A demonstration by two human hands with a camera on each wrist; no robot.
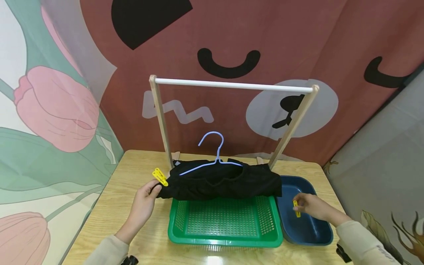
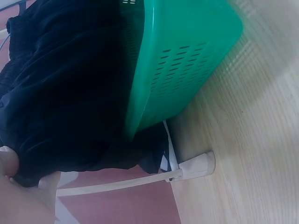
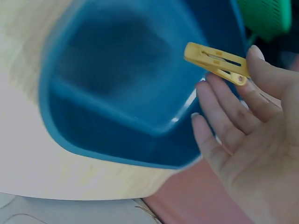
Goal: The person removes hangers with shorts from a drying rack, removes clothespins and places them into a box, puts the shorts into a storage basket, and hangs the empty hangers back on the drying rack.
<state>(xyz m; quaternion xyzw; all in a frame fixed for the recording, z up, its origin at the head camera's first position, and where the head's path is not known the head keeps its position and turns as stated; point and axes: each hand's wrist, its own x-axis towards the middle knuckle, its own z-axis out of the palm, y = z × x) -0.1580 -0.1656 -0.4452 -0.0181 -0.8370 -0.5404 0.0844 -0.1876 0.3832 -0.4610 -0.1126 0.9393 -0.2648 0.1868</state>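
My left hand [image 1: 144, 200] pinches the left edge of a black garment [image 1: 218, 186]. A yellow clothespin [image 1: 160, 177] is clipped to the garment just above those fingers. A light purple hanger [image 1: 218, 154] lies at the garment's opening, its hook pointing up and the lower part hidden by the cloth. Over the blue basin [image 1: 306, 230], my right hand [image 1: 313, 206] holds a second yellow clothespin [image 3: 217, 58] between thumb and index finger, the other fingers loosely extended in the right wrist view. In the left wrist view, the left hand [image 2: 23, 191] shows only partly at the cloth's edge.
A green perforated basket [image 1: 225, 241] stands under the garment, beside the basin. Behind rises a wooden rack with a white bar [image 1: 232, 84], its posts reaching the table [image 1: 132, 165]. Patterned curtains [image 1: 232, 33] hang behind and at both sides.
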